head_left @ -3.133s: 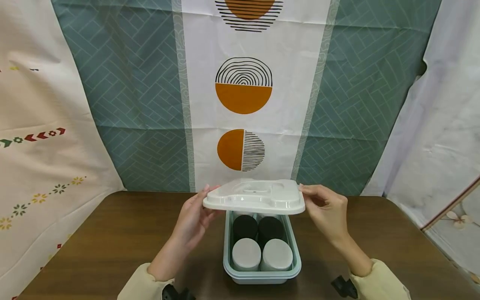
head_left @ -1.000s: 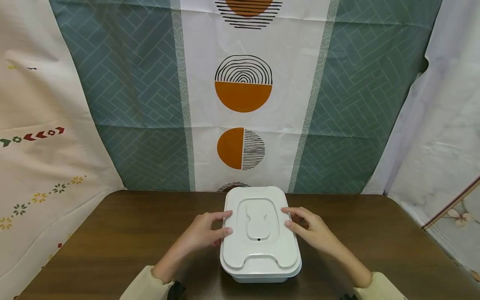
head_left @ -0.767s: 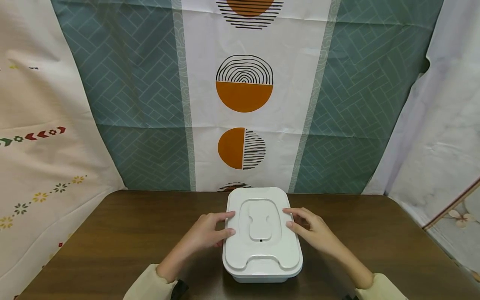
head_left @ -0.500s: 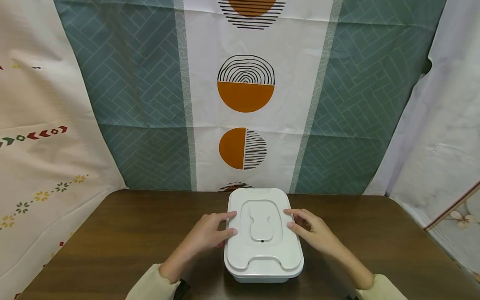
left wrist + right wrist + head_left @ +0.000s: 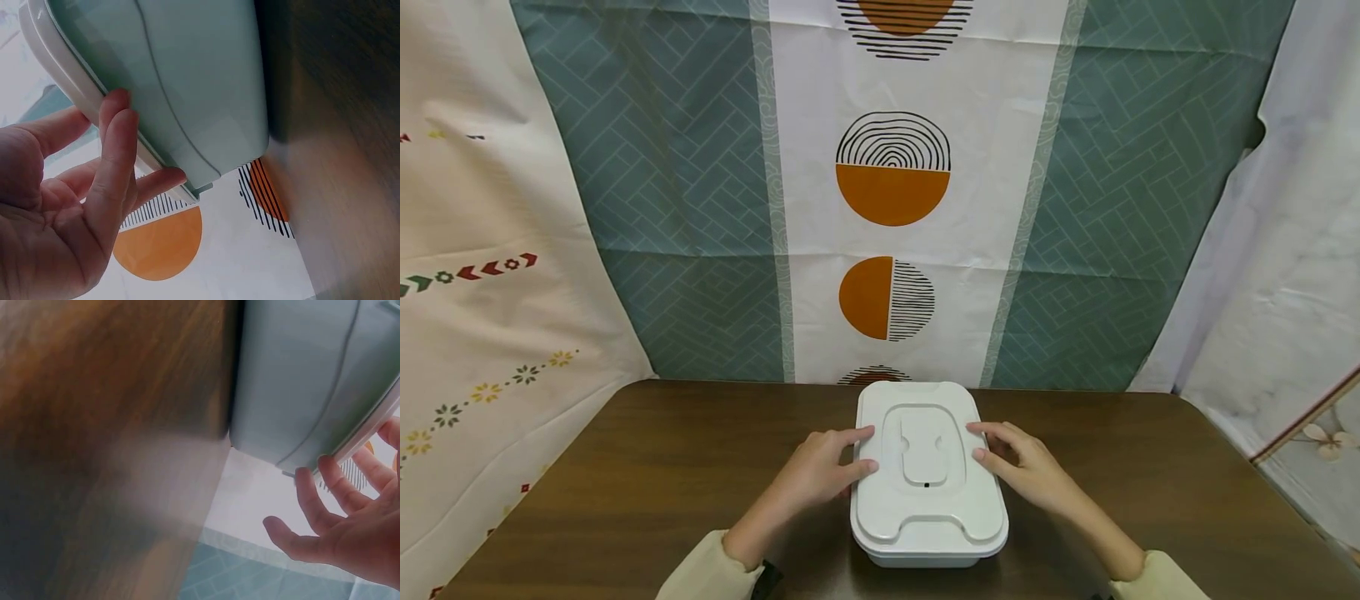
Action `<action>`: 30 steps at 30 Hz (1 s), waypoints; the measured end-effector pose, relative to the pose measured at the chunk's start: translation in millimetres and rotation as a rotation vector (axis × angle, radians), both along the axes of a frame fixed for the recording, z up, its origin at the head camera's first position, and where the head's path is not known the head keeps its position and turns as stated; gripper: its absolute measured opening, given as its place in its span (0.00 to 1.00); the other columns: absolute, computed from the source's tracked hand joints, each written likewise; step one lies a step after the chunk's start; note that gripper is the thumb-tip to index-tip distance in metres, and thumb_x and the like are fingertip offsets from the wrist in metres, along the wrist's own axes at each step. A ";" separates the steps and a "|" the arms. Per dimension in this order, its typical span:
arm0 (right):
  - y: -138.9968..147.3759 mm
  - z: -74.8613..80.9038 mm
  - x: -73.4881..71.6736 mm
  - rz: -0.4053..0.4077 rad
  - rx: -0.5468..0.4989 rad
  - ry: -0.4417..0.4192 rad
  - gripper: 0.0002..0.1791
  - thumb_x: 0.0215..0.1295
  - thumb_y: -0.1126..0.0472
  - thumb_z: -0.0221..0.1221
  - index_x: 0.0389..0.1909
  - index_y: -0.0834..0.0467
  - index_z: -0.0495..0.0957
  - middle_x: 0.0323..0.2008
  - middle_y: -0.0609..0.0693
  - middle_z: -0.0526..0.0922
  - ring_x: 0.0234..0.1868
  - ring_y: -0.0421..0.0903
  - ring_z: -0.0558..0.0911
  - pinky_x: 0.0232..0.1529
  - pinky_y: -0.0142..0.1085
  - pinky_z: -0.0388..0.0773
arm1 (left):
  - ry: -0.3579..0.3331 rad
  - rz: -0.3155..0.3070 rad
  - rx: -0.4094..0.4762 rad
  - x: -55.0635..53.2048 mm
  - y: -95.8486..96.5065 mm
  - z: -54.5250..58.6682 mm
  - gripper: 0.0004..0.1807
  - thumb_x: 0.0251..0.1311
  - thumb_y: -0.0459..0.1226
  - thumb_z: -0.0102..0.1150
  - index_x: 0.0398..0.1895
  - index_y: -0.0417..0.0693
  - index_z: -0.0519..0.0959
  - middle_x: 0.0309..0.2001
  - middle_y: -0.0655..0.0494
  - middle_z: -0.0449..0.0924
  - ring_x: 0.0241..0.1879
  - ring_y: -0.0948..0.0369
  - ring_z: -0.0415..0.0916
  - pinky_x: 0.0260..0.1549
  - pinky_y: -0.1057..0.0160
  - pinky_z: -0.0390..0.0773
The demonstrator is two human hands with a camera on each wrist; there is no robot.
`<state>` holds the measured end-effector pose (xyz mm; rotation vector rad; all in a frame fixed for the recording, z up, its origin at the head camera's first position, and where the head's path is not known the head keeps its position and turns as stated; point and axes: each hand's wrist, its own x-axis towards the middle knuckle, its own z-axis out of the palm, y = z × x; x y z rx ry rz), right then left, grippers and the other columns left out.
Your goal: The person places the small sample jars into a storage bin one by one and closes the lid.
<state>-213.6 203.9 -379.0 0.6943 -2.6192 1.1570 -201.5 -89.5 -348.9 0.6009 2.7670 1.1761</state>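
Note:
A white lid (image 5: 925, 508) lies flat on a pale green-blue storage box (image 5: 206, 75) standing on the table, and the box's contents are hidden under it. At the lid's left edge my left hand (image 5: 816, 471) grips the rim, thumb and index finger on top and other fingers hooked beneath, as the left wrist view shows. My right hand (image 5: 1030, 471) holds the opposite edge, its thumb and index finger on the lid. In the right wrist view, two fingertips (image 5: 328, 464) reach the box wall just below the rim, while the little finger sticks out apart from it.
The dark wooden table (image 5: 685, 450) extends on both sides of the box. Behind its far edge hangs a patterned cloth (image 5: 692, 183), and lighter cloths (image 5: 1277, 292) hang at the sides. A black strap (image 5: 765, 581) shows at the left sleeve.
About three seconds ago both hands held the lid raised and tilted over the box, with white- and black-topped cylinders visible inside. Since then it has come down onto the box; the hands have barely moved lately.

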 end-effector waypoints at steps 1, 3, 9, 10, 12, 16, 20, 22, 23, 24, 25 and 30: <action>-0.5 -0.4 0.3 -0.003 -0.005 -0.003 0.19 0.60 0.57 0.59 0.51 0.58 0.75 0.32 0.43 0.70 0.33 0.36 0.69 0.30 0.29 0.69 | 0.005 -0.002 -0.003 0.1 -0.1 -0.4 0.27 0.55 0.40 0.60 0.58 0.40 0.71 0.12 0.54 0.72 0.11 0.65 0.69 0.13 0.68 0.67; -1.7 -0.9 1.2 -0.006 -0.011 -0.004 0.19 0.60 0.57 0.59 0.52 0.57 0.75 0.32 0.43 0.71 0.33 0.36 0.69 0.31 0.29 0.69 | 0.017 -0.002 -0.009 -0.1 -0.7 -1.3 0.26 0.56 0.41 0.60 0.58 0.40 0.71 0.11 0.54 0.73 0.11 0.65 0.68 0.13 0.68 0.66; -5.6 -0.7 4.8 -0.003 0.001 0.003 0.20 0.61 0.57 0.58 0.54 0.57 0.74 0.33 0.44 0.71 0.34 0.36 0.69 0.32 0.30 0.70 | 0.087 0.019 -0.039 -2.9 -2.9 -6.1 0.26 0.55 0.44 0.60 0.56 0.43 0.73 0.24 0.50 0.77 0.30 0.60 0.70 0.31 0.62 0.68; -6.0 -0.5 5.0 -0.005 0.005 0.002 0.20 0.61 0.57 0.58 0.54 0.57 0.74 0.33 0.44 0.71 0.33 0.36 0.69 0.32 0.30 0.70 | 0.090 0.025 -0.033 -3.3 -3.2 -6.9 0.26 0.55 0.44 0.61 0.56 0.44 0.74 0.30 0.47 0.79 0.34 0.58 0.69 0.33 0.60 0.67; -6.8 0.3 5.2 -0.009 0.009 -0.003 0.20 0.61 0.57 0.58 0.54 0.57 0.74 0.33 0.44 0.71 0.33 0.36 0.69 0.31 0.29 0.69 | 0.082 0.032 -0.008 -4.4 -4.0 -9.2 0.26 0.54 0.44 0.61 0.56 0.44 0.74 0.39 0.44 0.80 0.36 0.57 0.69 0.35 0.59 0.67; -5.5 1.2 3.9 0.008 0.020 -0.023 0.21 0.61 0.56 0.57 0.55 0.58 0.73 0.34 0.44 0.73 0.33 0.36 0.70 0.31 0.29 0.70 | 0.055 0.032 0.045 -5.6 -6.4 -13.3 0.27 0.54 0.45 0.61 0.56 0.46 0.74 0.22 0.54 0.76 0.22 0.62 0.63 0.29 0.64 0.67; 1.4 2.0 1.1 0.085 -0.003 -0.089 0.23 0.63 0.56 0.55 0.58 0.59 0.70 0.43 0.49 0.78 0.36 0.39 0.74 0.35 0.30 0.73 | 0.035 -0.026 0.063 -6.0 -14.2 -18.3 0.27 0.58 0.47 0.57 0.60 0.48 0.70 0.14 0.61 0.62 0.16 0.66 0.56 0.20 0.69 0.64; 6.2 3.2 -0.3 0.111 -0.015 -0.123 0.23 0.64 0.56 0.54 0.59 0.58 0.68 0.45 0.52 0.78 0.38 0.41 0.76 0.37 0.31 0.74 | 0.036 -0.063 0.075 -6.0 -19.3 -21.3 0.28 0.59 0.48 0.55 0.62 0.48 0.68 0.22 0.57 0.73 0.21 0.66 0.66 0.22 0.69 0.68; 8.8 3.9 -0.9 0.118 -0.022 -0.139 0.23 0.65 0.56 0.53 0.60 0.58 0.68 0.46 0.53 0.78 0.39 0.42 0.76 0.37 0.32 0.74 | 0.035 -0.077 0.087 -6.1 -22.0 -22.6 0.28 0.60 0.48 0.54 0.63 0.49 0.67 0.31 0.53 0.78 0.26 0.64 0.71 0.26 0.67 0.72; 11.5 5.0 -1.2 0.113 -0.029 -0.157 0.24 0.65 0.56 0.53 0.61 0.58 0.67 0.46 0.54 0.77 0.39 0.43 0.77 0.38 0.32 0.74 | 0.038 -0.088 0.102 -6.3 -24.7 -23.8 0.28 0.60 0.48 0.54 0.63 0.49 0.66 0.40 0.50 0.79 0.33 0.61 0.74 0.30 0.64 0.75; 14.2 6.2 -1.8 0.106 -0.040 -0.170 0.24 0.65 0.56 0.53 0.61 0.57 0.67 0.46 0.54 0.77 0.40 0.44 0.77 0.38 0.32 0.74 | 0.046 -0.089 0.114 -6.5 -27.2 -24.6 0.29 0.60 0.48 0.54 0.63 0.49 0.66 0.48 0.48 0.77 0.38 0.58 0.75 0.34 0.61 0.76; 30.7 11.4 -6.3 0.056 -0.076 -0.206 0.24 0.66 0.57 0.51 0.62 0.57 0.65 0.49 0.59 0.75 0.44 0.51 0.77 0.41 0.37 0.75 | 0.080 -0.050 0.203 -8.9 -41.6 -23.7 0.29 0.59 0.46 0.56 0.62 0.48 0.66 0.59 0.44 0.68 0.51 0.48 0.72 0.45 0.48 0.74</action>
